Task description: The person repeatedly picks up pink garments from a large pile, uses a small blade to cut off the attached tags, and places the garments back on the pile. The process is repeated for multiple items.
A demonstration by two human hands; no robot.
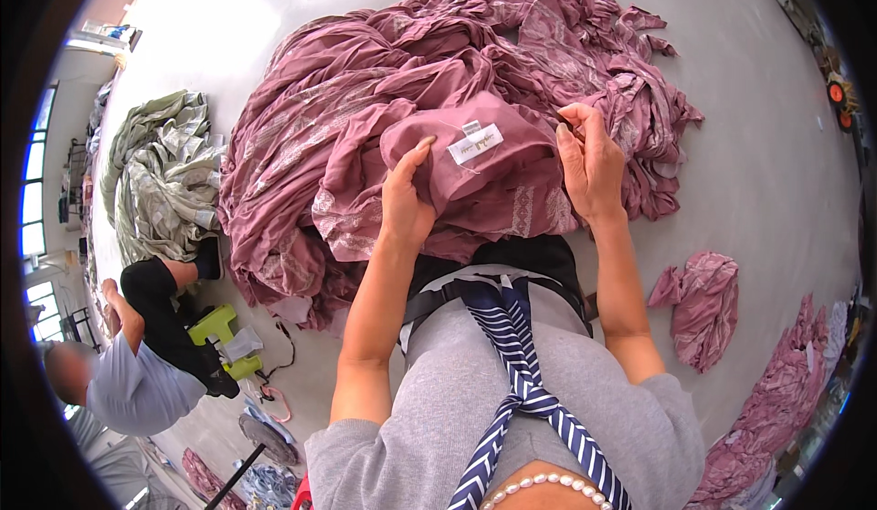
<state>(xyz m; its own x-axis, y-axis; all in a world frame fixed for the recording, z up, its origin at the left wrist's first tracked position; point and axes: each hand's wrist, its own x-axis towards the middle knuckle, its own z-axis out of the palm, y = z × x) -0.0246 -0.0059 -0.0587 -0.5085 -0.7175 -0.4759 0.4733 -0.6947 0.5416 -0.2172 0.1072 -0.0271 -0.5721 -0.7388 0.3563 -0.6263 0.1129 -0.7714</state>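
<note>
L hand (405,201) & R hand (591,164) each w/ closed grip on mauve curtain fabric (384,99) heaped on floor (767,163); small white rectangular label (475,143) on fold btw hands

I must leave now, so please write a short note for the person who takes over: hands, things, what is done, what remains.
Left hand: grips the pink cloth beside its white label.
Right hand: pinches the same fold at its right edge.
The cloth lies heaped on the floor; a small pink piece lies to the right.
Done: label turned up.
Left: most of the heap is still crumpled.
</note>
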